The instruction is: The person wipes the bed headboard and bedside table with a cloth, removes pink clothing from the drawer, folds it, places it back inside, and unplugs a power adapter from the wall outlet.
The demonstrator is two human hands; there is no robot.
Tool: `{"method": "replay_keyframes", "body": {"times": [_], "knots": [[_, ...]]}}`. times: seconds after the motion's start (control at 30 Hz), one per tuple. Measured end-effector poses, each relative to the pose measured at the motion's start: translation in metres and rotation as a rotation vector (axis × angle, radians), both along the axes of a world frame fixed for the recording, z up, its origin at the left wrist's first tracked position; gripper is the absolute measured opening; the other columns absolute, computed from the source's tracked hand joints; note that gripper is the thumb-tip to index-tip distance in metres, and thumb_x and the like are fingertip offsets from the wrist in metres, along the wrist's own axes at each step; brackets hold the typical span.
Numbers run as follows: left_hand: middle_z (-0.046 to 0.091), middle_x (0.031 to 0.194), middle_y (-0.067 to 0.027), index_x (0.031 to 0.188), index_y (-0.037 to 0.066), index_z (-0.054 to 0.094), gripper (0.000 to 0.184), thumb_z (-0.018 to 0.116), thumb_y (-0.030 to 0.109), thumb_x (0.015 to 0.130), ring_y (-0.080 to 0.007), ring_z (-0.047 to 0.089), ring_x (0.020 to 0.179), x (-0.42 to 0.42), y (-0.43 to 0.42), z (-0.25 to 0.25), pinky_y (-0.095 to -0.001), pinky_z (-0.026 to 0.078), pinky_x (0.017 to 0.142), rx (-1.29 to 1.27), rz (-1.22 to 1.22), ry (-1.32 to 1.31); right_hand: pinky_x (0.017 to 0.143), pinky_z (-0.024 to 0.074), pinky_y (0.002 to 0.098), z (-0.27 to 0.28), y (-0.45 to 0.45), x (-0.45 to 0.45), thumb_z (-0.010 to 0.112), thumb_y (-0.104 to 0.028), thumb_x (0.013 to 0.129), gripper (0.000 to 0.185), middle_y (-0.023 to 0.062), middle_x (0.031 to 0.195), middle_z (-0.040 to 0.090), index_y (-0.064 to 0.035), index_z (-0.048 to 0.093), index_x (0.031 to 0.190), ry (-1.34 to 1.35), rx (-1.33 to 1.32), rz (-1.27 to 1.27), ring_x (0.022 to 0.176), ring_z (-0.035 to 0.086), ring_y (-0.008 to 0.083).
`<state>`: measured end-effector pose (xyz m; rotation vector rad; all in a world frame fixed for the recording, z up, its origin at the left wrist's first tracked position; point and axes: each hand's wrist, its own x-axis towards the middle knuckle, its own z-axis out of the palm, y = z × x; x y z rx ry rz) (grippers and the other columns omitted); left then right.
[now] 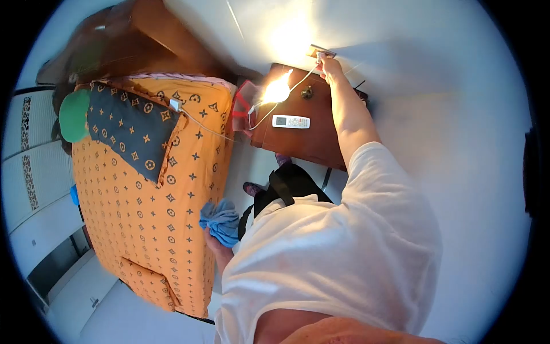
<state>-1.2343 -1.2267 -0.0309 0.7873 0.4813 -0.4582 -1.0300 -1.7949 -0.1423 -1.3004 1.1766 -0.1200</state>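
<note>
My right hand (330,67) is stretched up to the wall socket plate (324,50), its fingers closed on a white plug (319,57). From the plug a white cord (302,81) runs down past a brightly lit lamp (277,89) on the brown bedside table (309,145). A crumpled blue cloth (220,222) is bunched in my left hand (213,241), low beside the bed; part of that hand is hidden by the cloth. An air-conditioner remote (291,121) and a small dark ornament (307,92) lie on the table below my right forearm.
The bed (149,212) with an orange patterned sheet fills the left side. On it are a dark pillow (129,129), a green round cushion (74,116) and a white charger (175,105) with a cable. A red box (240,109) stands between bed and table. White cabinets (43,172) line the far left.
</note>
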Motion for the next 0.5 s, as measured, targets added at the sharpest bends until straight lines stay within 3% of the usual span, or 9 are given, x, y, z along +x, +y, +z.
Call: {"method": "replay_keyframes", "body": {"times": [0.1,0.2,0.27,0.37,0.5], "knots": [[0.045,0.126,-0.0188,0.128,-0.002,0.035,0.054,0.036,0.031,0.084,-0.0308,0.047,0.113,-0.005,0.011,0.004,-0.0415,0.035,0.098,0.068,0.072,0.084,0.062,0.0404,0.0349,0.001,0.003,-0.001,0.045,-0.041,0.090,0.032,0.0001,0.086,0.062,-0.0119,0.056,0.097,0.026,0.025,0.034,0.070,0.056,0.0130],[0.046,0.125,-0.0198,0.128,-0.002,0.035,0.053,0.034,0.029,0.085,-0.0312,0.047,0.113,-0.004,0.017,0.001,-0.0412,0.035,0.099,-0.058,0.052,0.005,0.066,0.0403,0.0358,-0.007,0.001,-0.002,0.045,-0.042,0.090,0.034,0.0003,0.092,0.062,-0.0120,0.056,0.099,-0.002,0.054,0.055,0.077,0.055,0.0132],[0.047,0.125,-0.0174,0.128,0.001,0.036,0.055,0.034,0.034,0.085,-0.0290,0.049,0.110,-0.002,0.017,0.002,-0.0409,0.037,0.097,0.117,0.046,0.065,0.067,0.0407,0.0358,-0.011,0.005,-0.006,0.045,-0.041,0.090,0.034,0.0008,0.094,0.061,-0.0115,0.055,0.102,-0.008,0.062,0.051,0.081,0.055,0.0136],[0.048,0.123,-0.0164,0.128,0.001,0.036,0.055,0.035,0.034,0.085,-0.0287,0.049,0.110,0.003,0.013,0.002,-0.0409,0.038,0.096,0.131,0.089,0.125,0.078,0.0374,0.0364,-0.015,0.022,-0.013,0.048,-0.041,0.089,0.029,-0.0013,0.103,0.058,-0.0161,0.051,0.103,-0.060,0.148,0.060,0.096,0.050,0.0128],[0.047,0.124,-0.0197,0.126,-0.003,0.037,0.052,0.039,0.026,0.083,-0.0300,0.049,0.111,-0.004,0.023,-0.015,-0.0396,0.036,0.098,0.049,0.186,0.142,0.080,0.0366,0.0363,-0.029,0.044,-0.022,0.053,-0.042,0.085,0.032,0.0005,0.105,0.058,-0.0149,0.051,0.104,-0.065,0.182,0.140,0.097,0.051,0.0136]]}}
